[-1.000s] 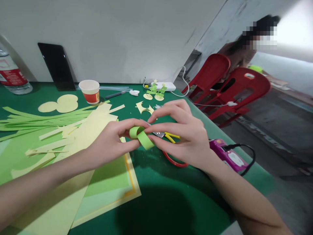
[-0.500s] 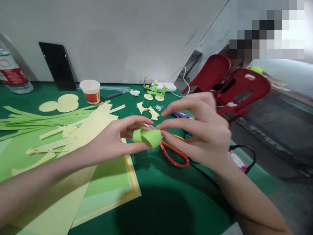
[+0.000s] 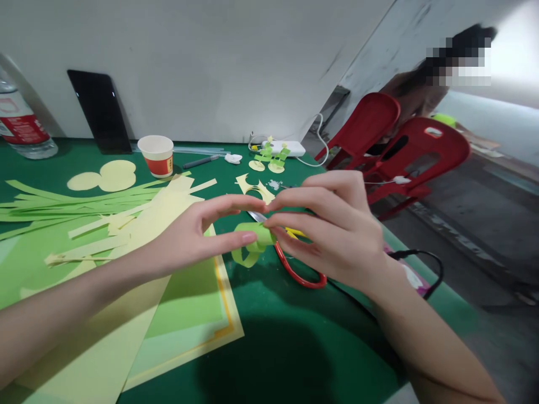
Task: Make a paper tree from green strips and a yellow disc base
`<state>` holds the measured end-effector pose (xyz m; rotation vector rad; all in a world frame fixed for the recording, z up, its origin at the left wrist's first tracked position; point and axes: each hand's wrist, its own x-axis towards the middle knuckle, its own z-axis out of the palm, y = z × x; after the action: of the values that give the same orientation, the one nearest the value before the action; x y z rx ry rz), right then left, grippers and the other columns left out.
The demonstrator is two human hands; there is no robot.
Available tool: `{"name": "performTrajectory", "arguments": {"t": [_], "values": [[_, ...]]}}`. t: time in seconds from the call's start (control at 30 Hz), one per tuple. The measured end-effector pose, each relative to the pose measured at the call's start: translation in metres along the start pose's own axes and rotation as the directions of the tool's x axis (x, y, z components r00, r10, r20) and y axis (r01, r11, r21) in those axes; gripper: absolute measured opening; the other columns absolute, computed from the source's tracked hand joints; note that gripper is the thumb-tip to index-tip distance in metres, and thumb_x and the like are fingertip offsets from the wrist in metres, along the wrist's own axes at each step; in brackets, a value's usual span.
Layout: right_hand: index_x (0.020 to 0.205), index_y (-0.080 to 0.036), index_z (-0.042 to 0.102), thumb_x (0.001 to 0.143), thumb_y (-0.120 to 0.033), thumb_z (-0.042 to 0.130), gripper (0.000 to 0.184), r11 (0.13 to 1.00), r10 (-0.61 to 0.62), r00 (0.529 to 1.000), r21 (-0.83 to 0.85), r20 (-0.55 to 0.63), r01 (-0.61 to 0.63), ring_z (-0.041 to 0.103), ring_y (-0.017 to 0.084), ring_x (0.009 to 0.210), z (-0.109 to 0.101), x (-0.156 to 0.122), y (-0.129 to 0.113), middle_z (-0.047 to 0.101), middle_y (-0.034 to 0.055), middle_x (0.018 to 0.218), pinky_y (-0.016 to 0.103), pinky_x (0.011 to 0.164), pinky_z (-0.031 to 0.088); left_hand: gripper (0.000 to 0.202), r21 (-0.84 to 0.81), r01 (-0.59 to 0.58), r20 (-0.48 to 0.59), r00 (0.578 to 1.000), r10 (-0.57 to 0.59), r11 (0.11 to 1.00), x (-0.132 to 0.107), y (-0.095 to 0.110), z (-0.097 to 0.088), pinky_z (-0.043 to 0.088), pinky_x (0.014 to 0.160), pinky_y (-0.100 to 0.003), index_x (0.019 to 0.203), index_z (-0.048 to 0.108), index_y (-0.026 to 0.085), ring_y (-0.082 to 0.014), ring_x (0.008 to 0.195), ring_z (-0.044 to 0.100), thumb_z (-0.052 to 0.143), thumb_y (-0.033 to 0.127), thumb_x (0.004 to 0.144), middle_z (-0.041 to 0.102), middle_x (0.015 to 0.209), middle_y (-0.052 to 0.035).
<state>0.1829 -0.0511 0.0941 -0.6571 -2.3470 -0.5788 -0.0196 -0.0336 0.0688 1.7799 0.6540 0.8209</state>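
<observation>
A light green paper strip (image 3: 266, 234), curled into a loose loop, hangs between my two hands above the table. My right hand (image 3: 337, 230) pinches its upper right end between thumb and fingertips. My left hand (image 3: 210, 233) reaches in from the left, index finger and thumb spread apart; the thumb lies across the front of the curl, and the index tip meets my right fingers. Its other fingers are mostly hidden. Below and behind the strip lie scissors with a red handle (image 3: 301, 279), partly covered by my right hand.
Pale yellow sheets (image 3: 138, 241) and green paper strips (image 3: 84, 202) cover the left side. A paper cup (image 3: 155, 157), phone (image 3: 99, 112) and bottle (image 3: 25, 123) stand behind. Small paper plants (image 3: 275, 160) are near a power strip (image 3: 288, 148). A person sits by red chairs (image 3: 425, 146).
The green strip has turned and its loop now droops lower. My left index finger has lifted off the curl, and my right fingers have drawn closer together at its end.
</observation>
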Motion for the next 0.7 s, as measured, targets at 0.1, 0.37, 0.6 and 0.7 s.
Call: {"name": "performTrajectory", "arguments": {"t": [0.1, 0.37, 0.6, 0.7], "values": [[0.081, -0.026, 0.054, 0.078, -0.013, 0.06, 0.015, 1.0, -0.028, 0.999, -0.005, -0.034, 0.028, 0.052, 0.018, 0.082, 0.0016, 0.0002, -0.0017, 0.067, -0.0002, 0.088, 0.035, 0.07, 0.038, 0.028, 0.061, 0.001, 0.006, 1.0, -0.002, 0.998, -0.0024, 0.0006, 0.0034, 0.045, 0.085, -0.024, 0.105, 0.061, 0.027, -0.0157, 0.101, 0.057, 0.065, 0.032, 0.078, 0.064, 0.107, 0.0017], [0.079, -0.024, 0.057, 0.077, -0.016, 0.062, 0.01, 0.981, -0.129, 0.984, -0.161, -0.12, 0.109, 0.056, 0.016, 0.075, 0.0018, -0.0004, -0.0016, 0.068, -0.0011, 0.079, 0.035, 0.069, 0.041, 0.019, 0.14, 0.087, -0.001, 0.996, -0.087, 0.986, -0.0029, 0.0035, 0.005, 0.043, 0.076, -0.024, 0.091, 0.064, 0.026, -0.0126, 0.084, 0.058, 0.063, 0.039, 0.078, 0.066, 0.092, 0.0056], [0.084, -0.02, 0.058, 0.077, -0.016, 0.06, 0.008, 0.99, 0.053, 0.996, 0.136, -0.07, -0.043, 0.054, 0.019, 0.076, 0.0061, 0.0016, 0.0012, 0.065, 0.0052, 0.081, 0.037, 0.068, 0.045, 0.014, 0.159, 0.103, -0.039, 0.994, -0.098, 0.982, -0.0055, 0.0013, 0.0056, 0.04, 0.063, -0.025, 0.085, 0.064, 0.026, -0.0118, 0.069, 0.055, 0.062, 0.038, 0.078, 0.066, 0.082, 0.0058], [0.079, -0.021, 0.058, 0.077, -0.014, 0.059, 0.008, 0.946, 0.119, 0.993, 0.306, -0.019, -0.108, 0.054, 0.016, 0.074, 0.0071, 0.0025, 0.0037, 0.063, 0.0034, 0.078, 0.035, 0.069, 0.047, 0.013, 0.143, 0.067, -0.047, 0.997, -0.061, 0.988, -0.0056, 0.0011, 0.0061, 0.042, 0.066, -0.024, 0.086, 0.065, 0.026, -0.0128, 0.076, 0.058, 0.063, 0.036, 0.078, 0.067, 0.087, 0.0055]]}}
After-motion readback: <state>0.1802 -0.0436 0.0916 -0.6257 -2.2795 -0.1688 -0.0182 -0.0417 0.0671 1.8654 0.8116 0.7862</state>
